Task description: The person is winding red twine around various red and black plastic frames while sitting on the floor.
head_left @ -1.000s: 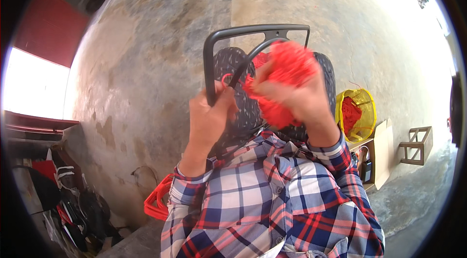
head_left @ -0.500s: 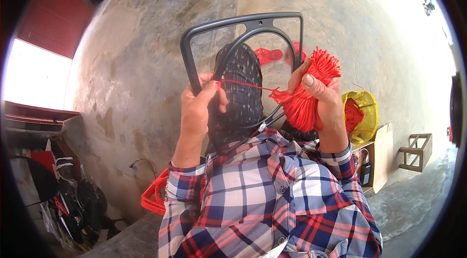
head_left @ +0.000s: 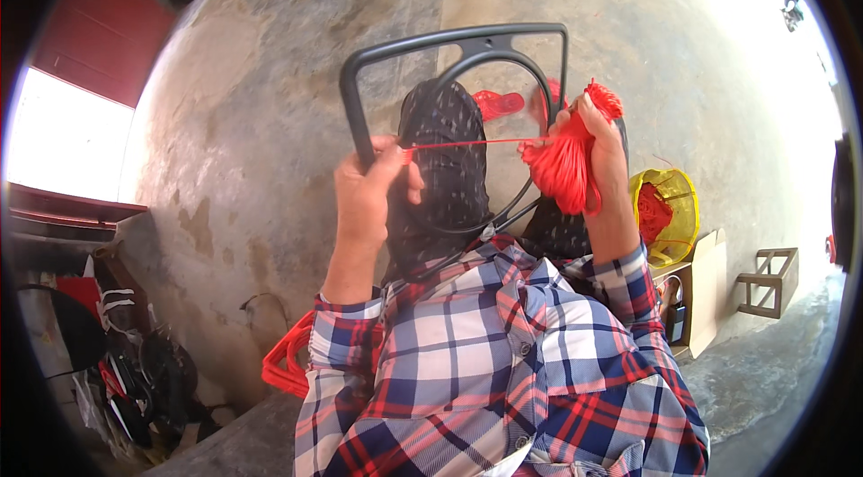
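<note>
A dark metal frame (head_left: 458, 32) with a curved inner hoop rests over my lap. My left hand (head_left: 364, 185) is closed around its left side, the thumb pressing where red cord is wrapped on the tube. From there a single strand of red cord (head_left: 467, 143) runs taut across the frame to a thick red cord bundle (head_left: 562, 167). My right hand (head_left: 607, 149) grips that bundle at the frame's right side, fingers closed around it.
On my right a yellow basket (head_left: 688, 216) holds more red cord, above an open cardboard box (head_left: 706, 297). A small wooden stool (head_left: 769, 282) stands farther right. Red plastic (head_left: 288, 356) shows by my left elbow. Clutter (head_left: 135, 369) lies lower left. I wear red sandals (head_left: 497, 103).
My right hand has turned and shifted slightly with the cord bundle, and the strand now lies straighter and longer. My left hand stays at the frame's left side.
</note>
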The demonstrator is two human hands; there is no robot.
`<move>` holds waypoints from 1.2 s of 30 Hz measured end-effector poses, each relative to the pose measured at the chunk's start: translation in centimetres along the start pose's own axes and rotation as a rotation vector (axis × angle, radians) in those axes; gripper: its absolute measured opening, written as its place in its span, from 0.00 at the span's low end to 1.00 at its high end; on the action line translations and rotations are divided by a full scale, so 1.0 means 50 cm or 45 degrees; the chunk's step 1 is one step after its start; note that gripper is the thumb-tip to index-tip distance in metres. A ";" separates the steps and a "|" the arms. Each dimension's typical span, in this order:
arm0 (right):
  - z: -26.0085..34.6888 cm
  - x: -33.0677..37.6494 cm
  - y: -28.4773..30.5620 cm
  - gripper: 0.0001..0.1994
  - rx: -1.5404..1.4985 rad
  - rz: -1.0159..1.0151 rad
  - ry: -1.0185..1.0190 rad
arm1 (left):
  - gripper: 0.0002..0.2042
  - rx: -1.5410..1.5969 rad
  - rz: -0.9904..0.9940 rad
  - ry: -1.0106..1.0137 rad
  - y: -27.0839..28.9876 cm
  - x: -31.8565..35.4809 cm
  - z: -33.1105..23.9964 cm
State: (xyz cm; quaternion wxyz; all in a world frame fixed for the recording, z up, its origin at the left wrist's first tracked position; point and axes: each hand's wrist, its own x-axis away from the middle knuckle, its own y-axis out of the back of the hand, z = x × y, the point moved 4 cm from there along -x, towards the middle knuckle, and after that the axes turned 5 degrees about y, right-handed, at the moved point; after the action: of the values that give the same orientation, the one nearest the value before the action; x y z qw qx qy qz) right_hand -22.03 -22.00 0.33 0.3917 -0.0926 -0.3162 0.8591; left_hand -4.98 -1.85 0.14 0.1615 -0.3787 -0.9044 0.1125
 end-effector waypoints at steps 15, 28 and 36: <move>0.022 0.018 -0.167 0.28 0.251 0.771 -0.035 | 0.13 -0.826 0.015 -0.495 -0.080 0.033 -0.075; -0.117 -0.016 -0.067 0.18 -0.491 0.128 -0.597 | 0.25 -0.478 0.346 -0.517 -0.106 0.033 -0.064; -0.091 -0.045 -0.099 0.14 -0.914 0.305 -0.387 | 0.17 -0.846 0.411 -0.583 -0.109 0.035 -0.066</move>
State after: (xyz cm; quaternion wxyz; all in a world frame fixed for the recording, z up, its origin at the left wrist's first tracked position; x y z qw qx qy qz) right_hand -15.62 -19.06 -0.41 0.1803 -0.1315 -0.6373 0.7376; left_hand -8.42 -4.08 5.29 -0.1937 -0.5120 -0.8331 -0.0798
